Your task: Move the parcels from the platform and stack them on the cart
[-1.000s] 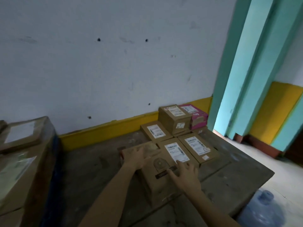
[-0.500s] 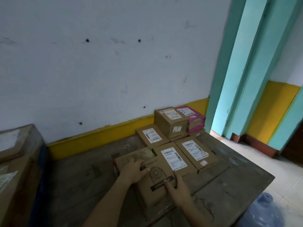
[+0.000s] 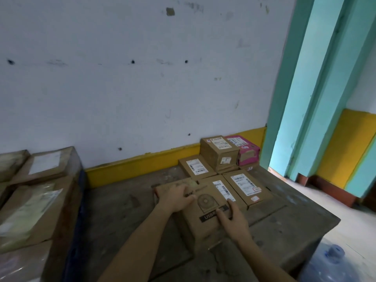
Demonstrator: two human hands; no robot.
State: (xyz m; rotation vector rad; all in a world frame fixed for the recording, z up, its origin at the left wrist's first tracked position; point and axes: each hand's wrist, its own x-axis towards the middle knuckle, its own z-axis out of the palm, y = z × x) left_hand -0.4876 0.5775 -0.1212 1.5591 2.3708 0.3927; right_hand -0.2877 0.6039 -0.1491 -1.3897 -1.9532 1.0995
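A brown parcel [image 3: 200,231] with a fan drawing, a black USB strip and a white label lies on the dark platform [image 3: 122,210], nearest to me. My left hand [image 3: 176,197] rests on its far left corner and partly on a flat cardboard parcel [image 3: 165,185] beside it. My right hand [image 3: 232,218] lies on the box's top right, fingers straight and reaching the label. More parcels lie behind: two flat ones [image 3: 196,166] [image 3: 247,186], a taller brown box [image 3: 219,152] and a pink box [image 3: 245,150]. The cart [image 3: 76,220] stands at the left.
Several large wrapped parcels [image 3: 34,210] are stacked on the cart. A blue water bottle [image 3: 329,263] stands on the floor beyond the platform's right corner. The white wall with a yellow base runs behind; a teal doorway opens at the right.
Both hands have stayed on the nearest parcel, the right one sliding a little up its top toward the label. My view has swung left, showing more of the cart.
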